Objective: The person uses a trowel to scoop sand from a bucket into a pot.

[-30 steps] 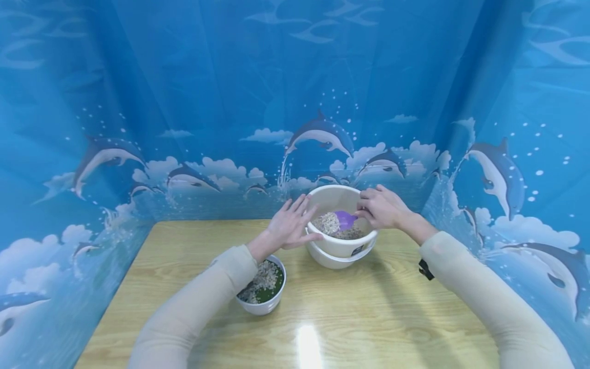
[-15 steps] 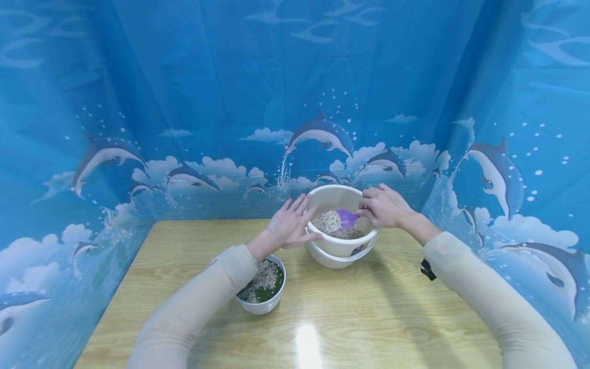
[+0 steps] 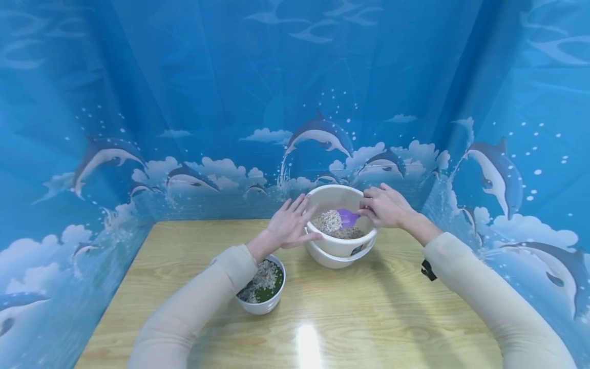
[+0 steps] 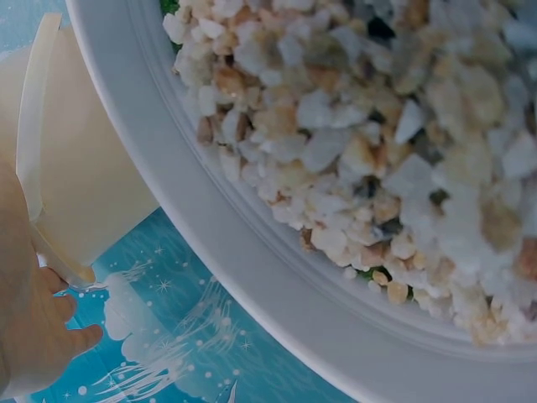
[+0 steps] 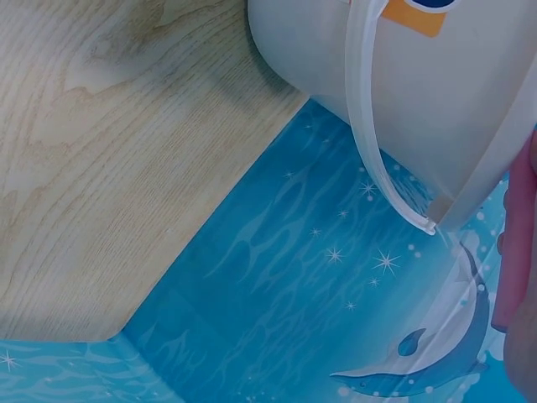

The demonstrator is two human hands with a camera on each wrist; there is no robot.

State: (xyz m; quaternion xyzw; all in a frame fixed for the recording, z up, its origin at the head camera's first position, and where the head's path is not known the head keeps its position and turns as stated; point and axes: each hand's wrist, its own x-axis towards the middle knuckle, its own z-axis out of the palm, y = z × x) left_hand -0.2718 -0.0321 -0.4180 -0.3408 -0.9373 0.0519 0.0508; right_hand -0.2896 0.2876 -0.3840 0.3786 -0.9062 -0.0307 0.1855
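Observation:
My right hand (image 3: pixel 386 206) grips a small purple scoop (image 3: pixel 348 218) inside a white bucket (image 3: pixel 338 247). Pale gravel (image 3: pixel 330 221) fills the scoop, and darker gravel covers the bucket's bottom below it. On the bucket's near left rim lies my left hand (image 3: pixel 289 225), fingers spread and straight; the left wrist view also shows this hand (image 4: pixel 38 311) beside the bucket (image 4: pixel 92 151). Beneath my left forearm stands a white bowl (image 3: pixel 262 308) of pale gravel over something green, its rim (image 4: pixel 176 206) large in the left wrist view.
A wooden table (image 3: pixel 369 318) bears both vessels, the bucket near its back edge. Blue curtains (image 3: pixel 230 77) printed with dolphins enclose the back and sides. The bucket's white carry handle (image 5: pixel 361 126) hangs down its side. A black strap piece (image 3: pixel 427 270) shows under my right sleeve.
My right hand and the loaded scoop have shifted very slightly to the right inside the bucket. My left hand, the bucket and the bowl have stayed where they were.

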